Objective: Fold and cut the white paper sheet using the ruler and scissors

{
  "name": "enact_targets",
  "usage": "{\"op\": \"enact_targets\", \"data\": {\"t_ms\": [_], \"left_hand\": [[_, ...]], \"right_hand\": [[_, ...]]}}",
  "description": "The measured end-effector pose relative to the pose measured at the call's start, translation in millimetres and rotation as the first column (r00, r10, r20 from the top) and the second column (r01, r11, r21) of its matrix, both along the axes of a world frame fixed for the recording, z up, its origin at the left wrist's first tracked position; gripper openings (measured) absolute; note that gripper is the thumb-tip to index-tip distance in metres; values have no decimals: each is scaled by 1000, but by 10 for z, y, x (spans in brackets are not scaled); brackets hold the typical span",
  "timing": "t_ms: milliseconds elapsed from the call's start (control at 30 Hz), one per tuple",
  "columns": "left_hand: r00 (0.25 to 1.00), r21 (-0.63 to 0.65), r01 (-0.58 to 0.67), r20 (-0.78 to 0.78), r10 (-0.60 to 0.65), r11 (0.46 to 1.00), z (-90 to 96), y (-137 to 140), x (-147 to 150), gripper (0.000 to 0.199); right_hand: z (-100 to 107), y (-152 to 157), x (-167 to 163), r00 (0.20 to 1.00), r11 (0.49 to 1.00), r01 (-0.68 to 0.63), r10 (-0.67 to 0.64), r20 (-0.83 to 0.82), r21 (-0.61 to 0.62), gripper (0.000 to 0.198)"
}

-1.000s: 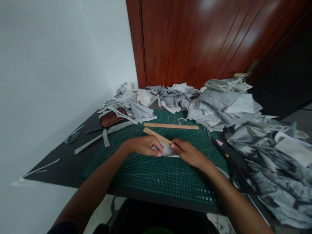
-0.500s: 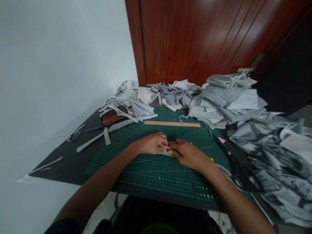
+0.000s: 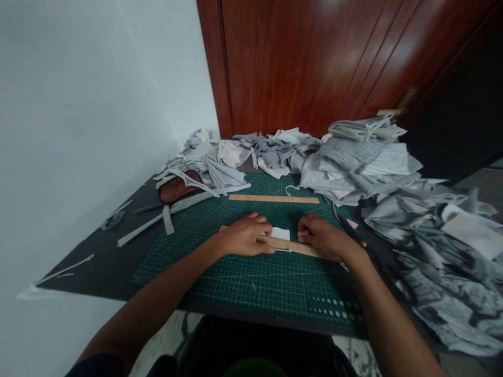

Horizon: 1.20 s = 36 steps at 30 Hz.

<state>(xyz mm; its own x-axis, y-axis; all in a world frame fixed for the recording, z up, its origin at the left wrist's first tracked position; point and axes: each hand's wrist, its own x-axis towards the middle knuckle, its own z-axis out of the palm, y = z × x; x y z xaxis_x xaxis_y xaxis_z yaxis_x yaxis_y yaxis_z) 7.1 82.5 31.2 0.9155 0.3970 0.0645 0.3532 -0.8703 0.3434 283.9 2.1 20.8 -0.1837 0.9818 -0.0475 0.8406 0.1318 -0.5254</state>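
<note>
L hand (image 3: 248, 235) held wooden ruler (image 3: 291, 245) down across white cloth (image 3: 281, 233); R hand (image 3: 321, 235), fingers narrowed, pinched pink pc (image 3: 303, 233) nr ruler.

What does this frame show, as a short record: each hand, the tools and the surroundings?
Left hand: on the near wooden ruler
Right hand: pinching a small pink piece
White piece: partly covered by the near wooden ruler
Far ruler: flat on the green cutting mat
Right side: scissors, grey fabric heap
Back: reddish door
</note>
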Motion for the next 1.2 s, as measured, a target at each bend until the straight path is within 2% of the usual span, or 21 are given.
{"op": "enact_targets", "data": {"t_ms": [100, 200, 300, 400, 533, 667, 867, 1000, 1067, 1100, 1133, 1200], "left_hand": [[998, 43, -67, 9, 67, 997, -20, -57, 40, 18], [994, 123, -111, -2, 112, 986, -11, -127, 79, 17], [988, 199, -140, -39, 150, 970, 13, -201, 116, 14], [981, 228, -176, -34, 189, 958, -3, -292, 135, 11], [963, 228, -270, 79, 258, 936, -111, -441, 92, 9], [942, 174, -317, 173, 288, 932, -206, -539, 33, 2], [938, 103, -312, 191, 289, 945, -218, -569, -2, 5], [926, -63, -248, 277, 255, 967, -243, -470, -104, 13], [930, -194, -144, 309, 200, 970, -267, -383, -171, 16], [915, -239, -145, 337, 222, 960, -278, -343, -203, 22], [909, -259, -149, 345, 235, 954, -285, -312, -232, 26], [919, -223, -145, 330, 215, 964, -282, -285, -279, 28]], "right_hand": [[-16, 46, -35, 999, 1000, 9, -8, -43, 26, 11], [-20, 94, -161, 988, 993, 31, -13, -151, 116, 10], [-61, 129, -340, 943, 972, -56, 127, -308, 230, 12], [-114, 144, -485, 920, 933, -219, 295, -259, 284, 22], [-143, 153, -531, 943, 928, -252, 300, -147, 274, 24], [-157, 155, -496, 942, 924, -251, 302, -148, 290, 19], [-83, 44, -554, 959, 918, -231, 270, -83, 322, 18], [19, -31, -633, 949, 895, -244, 299, -96, 374, 19], [31, -33, -642, 932, 898, -287, 343, -121, 333, 18], [24, -27, -636, 923, 902, -316, 364, -124, 295, 17], [13, -18, -625, 916, 904, -344, 383, -121, 253, 15], [-15, 0, -593, 907, 907, -379, 403, -120, 183, 11]]}}
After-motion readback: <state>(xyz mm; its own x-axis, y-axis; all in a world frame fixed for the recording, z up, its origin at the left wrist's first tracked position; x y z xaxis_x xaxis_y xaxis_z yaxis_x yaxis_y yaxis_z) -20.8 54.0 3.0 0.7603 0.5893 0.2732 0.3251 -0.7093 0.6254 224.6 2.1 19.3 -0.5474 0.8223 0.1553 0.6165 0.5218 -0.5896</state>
